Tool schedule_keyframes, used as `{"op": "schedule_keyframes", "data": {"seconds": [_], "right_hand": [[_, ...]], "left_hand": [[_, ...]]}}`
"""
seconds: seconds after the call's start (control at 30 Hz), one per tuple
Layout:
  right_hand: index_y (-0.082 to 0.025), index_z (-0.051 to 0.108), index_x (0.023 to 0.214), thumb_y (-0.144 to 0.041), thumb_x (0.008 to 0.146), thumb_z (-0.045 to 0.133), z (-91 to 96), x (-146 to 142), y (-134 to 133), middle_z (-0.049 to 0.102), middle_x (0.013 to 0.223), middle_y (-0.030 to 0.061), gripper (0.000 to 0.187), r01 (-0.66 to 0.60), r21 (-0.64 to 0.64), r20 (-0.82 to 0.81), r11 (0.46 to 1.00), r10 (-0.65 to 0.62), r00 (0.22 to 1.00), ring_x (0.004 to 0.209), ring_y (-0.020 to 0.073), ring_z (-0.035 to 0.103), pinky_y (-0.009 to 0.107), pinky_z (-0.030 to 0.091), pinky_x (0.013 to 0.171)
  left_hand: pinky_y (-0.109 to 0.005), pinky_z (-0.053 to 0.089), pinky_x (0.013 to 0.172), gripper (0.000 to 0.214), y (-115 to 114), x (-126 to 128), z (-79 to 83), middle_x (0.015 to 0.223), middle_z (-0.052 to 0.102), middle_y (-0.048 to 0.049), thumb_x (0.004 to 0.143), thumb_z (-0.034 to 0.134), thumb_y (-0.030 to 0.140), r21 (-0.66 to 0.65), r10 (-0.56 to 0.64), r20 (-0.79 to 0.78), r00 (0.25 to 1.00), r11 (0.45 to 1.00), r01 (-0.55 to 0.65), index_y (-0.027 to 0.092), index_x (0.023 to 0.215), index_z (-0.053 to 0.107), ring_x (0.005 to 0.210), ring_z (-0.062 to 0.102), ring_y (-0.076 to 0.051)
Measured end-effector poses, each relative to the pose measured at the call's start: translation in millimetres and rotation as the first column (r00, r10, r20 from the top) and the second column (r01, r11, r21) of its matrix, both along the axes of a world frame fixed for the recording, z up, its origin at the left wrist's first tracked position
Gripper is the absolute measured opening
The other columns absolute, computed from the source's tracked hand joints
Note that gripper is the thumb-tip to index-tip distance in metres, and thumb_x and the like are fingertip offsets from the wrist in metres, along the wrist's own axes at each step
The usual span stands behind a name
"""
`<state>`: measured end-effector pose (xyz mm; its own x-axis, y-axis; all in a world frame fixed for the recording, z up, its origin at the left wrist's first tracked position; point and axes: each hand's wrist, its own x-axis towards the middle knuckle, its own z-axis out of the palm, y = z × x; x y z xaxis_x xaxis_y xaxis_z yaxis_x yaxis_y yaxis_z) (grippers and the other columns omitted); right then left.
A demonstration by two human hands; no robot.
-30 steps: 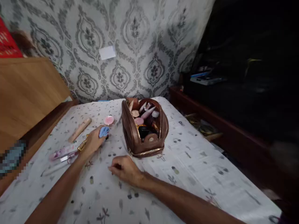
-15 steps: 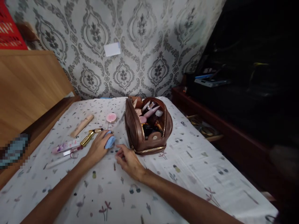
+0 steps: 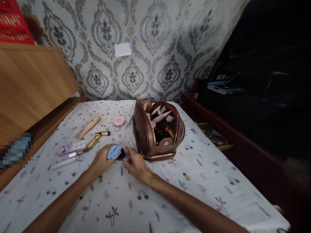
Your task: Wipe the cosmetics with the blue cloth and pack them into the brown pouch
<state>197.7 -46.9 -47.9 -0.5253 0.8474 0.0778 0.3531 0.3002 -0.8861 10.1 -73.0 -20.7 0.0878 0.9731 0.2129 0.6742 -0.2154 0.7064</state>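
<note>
The printed sheet (image 3: 155, 207) spreads widest, with the open brown bag (image 3: 145, 139) standing on it just beyond my right hand (image 3: 138, 166), whose thumb and finger are parted. My left hand (image 3: 102, 158) is closed on a blue cloth (image 3: 113, 152). Between the two sits a small black thing (image 3: 120, 154), against the cloth; I can't tell whether my right fingers grip it.

Left grip (image 3: 102, 158) curled, right grip (image 3: 138, 166) near it, fingers (image 3: 131, 154) parted, forearms (image 3: 64, 194) converging
</note>
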Motion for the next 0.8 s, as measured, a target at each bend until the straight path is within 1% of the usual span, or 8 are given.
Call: {"op": "schedule_keyframes", "data": {"seconds": [0.07,0.13,0.23,0.37,0.43,0.5,0.6,0.8], "right_hand": [[-0.016,0.049,0.135,-0.019,0.078,0.071,5.3,-3,1,0.062,0.107,0.0072,0.062,0.008,0.039,0.058,0.999,-0.011,0.998,0.077,0.0161,0.061,0.031,0.050,0.075],[-0.018,0.055,0.130,-0.019,0.073,0.077,9.3,-6,2,0.060,0.111,0.0075,0.061,-0.011,0.093,0.115,0.996,0.000,0.993,0.088,0.0186,0.061,0.033,0.049,0.083],[-0.019,0.062,0.121,-0.017,0.074,0.076,12.4,-10,2,0.059,0.106,0.0055,0.049,-0.044,0.128,0.182,0.991,0.020,0.983,0.086,0.0174,0.059,0.032,0.048,0.083],[-0.018,0.065,0.114,-0.016,0.074,0.077,12.7,-11,1,0.057,0.094,0.0015,0.042,-0.009,0.111,0.193,0.994,-0.012,0.981,0.078,0.0150,0.057,0.028,0.046,0.077],[-0.018,0.067,0.109,-0.016,0.074,0.077,11.5,-11,1,0.056,0.090,0.0000,0.037,0.002,0.106,0.179,0.994,-0.021,0.984,0.074,0.0139,0.055,0.027,0.045,0.074],[-0.017,0.067,0.103,-0.015,0.073,0.075,9.3,-11,0,0.055,0.088,-0.0005,0.031,0.017,0.120,0.168,0.993,-0.038,0.985,0.072,0.0137,0.053,0.027,0.044,0.071],[-0.017,0.064,0.089,-0.011,0.072,0.072,5.0,-11,-1,0.052,0.083,-0.0012,0.020,0.045,0.152,0.149,0.987,-0.067,0.987,0.072,0.0143,0.051,0.026,0.042,0.069],[-0.019,0.059,0.077,-0.011,0.069,0.073,1.0,-10,-4,0.051,0.079,-0.0015,0.018,0.047,0.198,0.109,0.979,-0.070,0.992,0.073,0.0150,0.051,0.026,0.042,0.068]], "left_hand": [[-0.033,0.051,0.079,0.031,-1,0,0.7,0.087,0.070,-0.0050,0.089,0.058,0.047,-0.071,0.036,0.127,0.991,0.997,-0.028,0.017,0.089,0.065,0.082,0.064,-0.021],[-0.031,0.051,0.077,0.031,1,-1,-0.5,0.084,0.069,-0.0038,0.085,0.062,0.048,-0.107,0.121,0.243,0.963,0.989,-0.097,0.017,0.085,0.064,0.079,0.063,-0.019],[-0.031,0.050,0.077,0.034,2,-7,-3.3,0.081,0.066,-0.0032,0.086,0.059,0.051,-0.096,0.181,0.251,0.951,0.982,-0.162,0.017,0.084,0.062,0.078,0.060,-0.019],[-0.033,0.048,0.089,0.040,-5,-13,-1.6,0.103,0.066,-0.0056,0.093,0.049,0.049,-0.036,0.045,0.101,0.994,0.998,-0.042,0.018,0.115,0.059,0.094,0.061,-0.021],[-0.035,0.047,0.092,0.049,-11,-11,-0.6,0.115,0.062,-0.0083,0.094,0.047,0.052,0.020,-0.053,-0.036,0.998,0.998,0.053,0.020,0.131,0.052,0.102,0.060,-0.023],[-0.036,0.049,0.090,0.054,-15,-6,-1.4,0.120,0.057,-0.0106,0.095,0.045,0.055,0.078,-0.128,-0.210,0.969,0.986,0.147,0.021,0.137,0.049,0.107,0.057,-0.025],[-0.035,0.051,0.080,0.048,-19,6,-4.7,0.117,0.056,-0.0116,0.099,0.039,0.049,0.105,-0.128,-0.425,0.896,0.976,0.189,0.019,0.135,0.050,0.106,0.057,-0.026],[-0.029,0.047,0.065,0.023,-23,24,-7.0,0.097,0.058,-0.0068,0.097,0.045,0.039,0.175,0.059,-0.599,0.799,0.983,0.058,0.021,0.104,0.058,0.092,0.058,-0.023]]}}
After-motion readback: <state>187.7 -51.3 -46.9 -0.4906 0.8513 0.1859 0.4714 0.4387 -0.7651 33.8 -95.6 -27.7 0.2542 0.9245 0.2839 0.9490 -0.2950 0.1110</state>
